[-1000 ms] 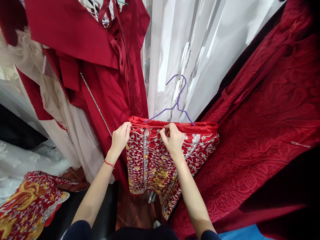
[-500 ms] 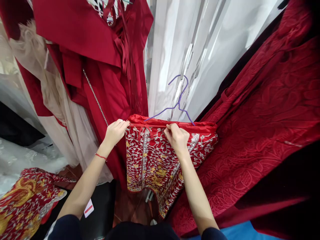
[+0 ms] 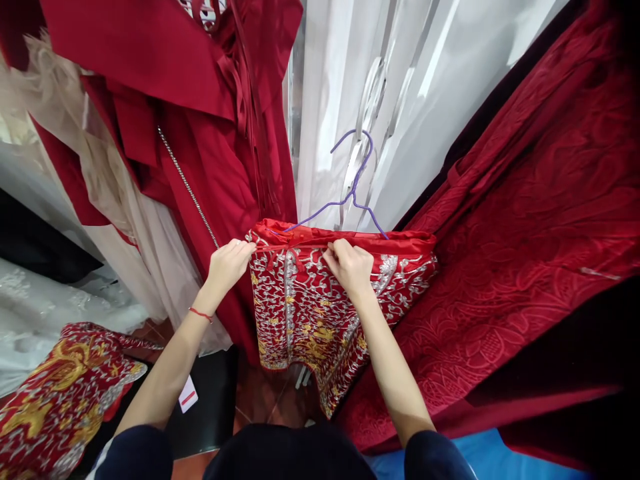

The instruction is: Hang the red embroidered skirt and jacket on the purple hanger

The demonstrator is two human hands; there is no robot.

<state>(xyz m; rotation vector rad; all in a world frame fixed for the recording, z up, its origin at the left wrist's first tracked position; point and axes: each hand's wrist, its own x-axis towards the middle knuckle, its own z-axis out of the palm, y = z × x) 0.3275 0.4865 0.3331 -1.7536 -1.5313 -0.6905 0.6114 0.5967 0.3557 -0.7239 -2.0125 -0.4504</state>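
A red skirt [image 3: 320, 320] with silver and gold embroidery hangs in front of me, its plain red waistband at the top. Out of the waistband rises a purple wire hanger [image 3: 354, 190]; its lower bar is hidden inside the cloth, and its hook is at a door handle [image 3: 370, 100]. My left hand [image 3: 231, 268] pinches the waistband at its left corner. Near the middle of the same edge, my right hand [image 3: 350, 267] is closed on the waistband with curled fingers. A thin red cord lies along the edge between them.
Red dresses [image 3: 205, 153] hang at the left, beside pale tulle. A dark red patterned garment [image 3: 525, 267] fills the right side. White doors [image 3: 325, 100] stand behind. At lower left, another embroidered red garment [image 3: 65, 393] and a pink-white card [image 3: 189, 395] lie on a black surface [image 3: 213, 400].
My view has shifted slightly, and the hanger and skirt sit a little higher in it. Both hands keep their hold on the waistband. A short cord near the left no longer dangles over the front.
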